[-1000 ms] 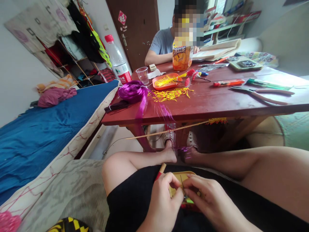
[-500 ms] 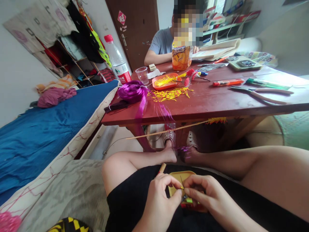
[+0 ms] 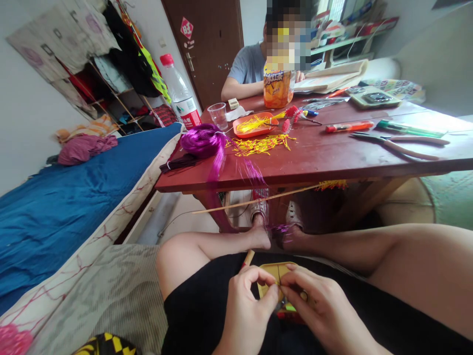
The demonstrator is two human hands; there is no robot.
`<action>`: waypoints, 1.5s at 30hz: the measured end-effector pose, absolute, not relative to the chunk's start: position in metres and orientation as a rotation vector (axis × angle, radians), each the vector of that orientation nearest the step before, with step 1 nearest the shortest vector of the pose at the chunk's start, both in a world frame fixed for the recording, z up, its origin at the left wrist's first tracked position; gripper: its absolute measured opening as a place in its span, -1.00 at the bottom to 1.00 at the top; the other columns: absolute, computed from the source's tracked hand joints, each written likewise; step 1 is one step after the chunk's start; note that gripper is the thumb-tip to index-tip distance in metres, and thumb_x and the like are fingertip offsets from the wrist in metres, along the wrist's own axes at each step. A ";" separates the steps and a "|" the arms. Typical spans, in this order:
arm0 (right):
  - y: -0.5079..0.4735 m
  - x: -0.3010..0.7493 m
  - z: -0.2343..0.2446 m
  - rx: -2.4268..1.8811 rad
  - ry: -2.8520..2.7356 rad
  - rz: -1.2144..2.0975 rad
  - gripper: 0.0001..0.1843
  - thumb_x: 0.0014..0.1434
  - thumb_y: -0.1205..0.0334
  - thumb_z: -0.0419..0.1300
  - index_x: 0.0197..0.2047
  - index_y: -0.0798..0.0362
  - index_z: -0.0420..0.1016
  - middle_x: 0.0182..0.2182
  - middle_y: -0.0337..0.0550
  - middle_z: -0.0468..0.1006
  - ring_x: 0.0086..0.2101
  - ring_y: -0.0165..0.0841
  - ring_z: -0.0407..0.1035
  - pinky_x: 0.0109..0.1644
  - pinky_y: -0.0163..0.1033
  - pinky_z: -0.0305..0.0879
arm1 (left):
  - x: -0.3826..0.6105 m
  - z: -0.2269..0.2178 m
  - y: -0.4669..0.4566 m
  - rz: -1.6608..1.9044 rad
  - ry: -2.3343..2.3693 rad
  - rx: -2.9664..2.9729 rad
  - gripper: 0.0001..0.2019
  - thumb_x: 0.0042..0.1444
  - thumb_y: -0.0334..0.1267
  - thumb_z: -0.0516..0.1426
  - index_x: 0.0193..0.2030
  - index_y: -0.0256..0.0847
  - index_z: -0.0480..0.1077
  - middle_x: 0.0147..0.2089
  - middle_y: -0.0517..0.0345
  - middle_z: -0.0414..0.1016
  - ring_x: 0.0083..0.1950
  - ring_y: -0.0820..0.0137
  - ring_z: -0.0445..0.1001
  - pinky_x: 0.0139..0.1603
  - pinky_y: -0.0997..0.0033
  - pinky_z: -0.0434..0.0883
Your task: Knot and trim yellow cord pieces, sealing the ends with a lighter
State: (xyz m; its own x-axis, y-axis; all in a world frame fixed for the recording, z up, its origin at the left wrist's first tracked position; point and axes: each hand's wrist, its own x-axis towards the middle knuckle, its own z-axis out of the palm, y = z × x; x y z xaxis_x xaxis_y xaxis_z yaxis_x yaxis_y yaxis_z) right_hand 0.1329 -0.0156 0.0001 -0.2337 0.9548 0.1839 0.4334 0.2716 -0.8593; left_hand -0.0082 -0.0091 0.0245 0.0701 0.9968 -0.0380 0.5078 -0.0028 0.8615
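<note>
Over my lap, my left hand (image 3: 249,298) is closed, with thumb and forefinger pinched together. My right hand (image 3: 321,298) is closed too, and its fingertips meet those of the left. A thin dark stem (image 3: 279,271) sticks up from between the fingertips, with a tiny yellow bit at the pinch. Below the hands, a yellow tray (image 3: 271,268) rests on the black cloth over my lap; small green and red items in it are partly covered. A wooden stick (image 3: 249,257) pokes out beyond my left hand.
On the red table (image 3: 295,165) lie purple thread (image 3: 203,140), yellow stamen-like strands (image 3: 258,145), an orange dish (image 3: 273,129), pliers (image 3: 391,141) and a red pen (image 3: 349,126). Bottles stand farther back. A person (image 3: 247,69) sits opposite. A blue-covered bed (image 3: 92,197) is at left.
My right fingers have shifted slightly up and left, closer to my left fingertips. The dark stem stands a little straighter, and less of the yellow bit shows.
</note>
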 end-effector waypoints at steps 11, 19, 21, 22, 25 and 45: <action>-0.015 0.130 -0.008 -1.034 -2.081 0.152 -0.70 0.13 0.53 -0.10 -0.47 0.03 0.32 -0.56 -0.20 0.51 -0.53 -0.42 0.43 0.02 -0.18 0.34 | -0.004 0.021 -0.009 0.893 1.535 1.667 -0.85 -0.12 -0.52 0.10 -0.59 -0.24 0.38 -0.52 0.16 0.47 -0.42 0.36 0.45 -0.33 0.37 0.41; -0.011 0.132 -0.001 -1.154 -2.053 0.276 -0.71 0.15 0.47 -0.10 -0.45 0.01 0.35 -0.56 -0.19 0.52 -0.45 -0.34 0.49 -0.11 -0.20 0.42 | -0.002 0.018 -0.012 0.865 1.575 2.232 -0.81 -0.08 -0.56 0.10 -0.51 -0.20 0.43 -0.51 0.14 0.50 -0.42 0.32 0.41 -0.28 0.21 0.41; -0.010 0.133 0.000 -1.187 -2.035 0.325 -0.72 0.14 0.45 -0.09 -0.45 0.02 0.36 -0.56 -0.18 0.53 -0.41 -0.31 0.51 -0.15 -0.21 0.44 | -0.004 0.018 -0.011 0.840 1.572 2.134 -0.82 -0.06 -0.56 0.10 -0.46 -0.21 0.45 -0.46 0.12 0.52 -0.37 0.31 0.45 -0.26 0.23 0.43; -0.010 0.133 0.000 -1.196 -2.028 0.348 -0.73 0.14 0.44 -0.08 -0.45 0.02 0.36 -0.56 -0.17 0.53 -0.40 -0.29 0.51 -0.17 -0.20 0.44 | -0.004 0.018 -0.010 0.833 1.573 2.069 -0.82 -0.05 -0.55 0.10 -0.44 -0.22 0.45 -0.44 0.10 0.52 -0.34 0.31 0.46 -0.25 0.25 0.44; -0.010 0.132 0.000 -1.209 -2.005 0.377 -0.75 0.14 0.42 -0.05 -0.45 0.02 0.37 -0.55 -0.16 0.53 -0.39 -0.27 0.51 -0.19 -0.20 0.44 | -0.006 0.019 -0.009 0.833 1.594 1.952 -0.85 -0.05 -0.53 0.11 -0.45 -0.25 0.46 -0.42 0.08 0.51 -0.32 0.30 0.48 -0.25 0.25 0.45; -0.012 0.130 -0.003 -1.106 -1.966 0.200 -0.71 0.19 0.44 -0.10 -0.42 0.04 0.38 -0.54 -0.20 0.54 -0.42 -0.34 0.51 -0.11 -0.22 0.44 | -0.014 0.023 0.005 0.736 1.499 1.471 -0.88 0.04 -0.28 0.10 -0.39 -0.27 0.43 -0.38 0.08 0.49 -0.32 0.32 0.40 -0.30 0.40 0.31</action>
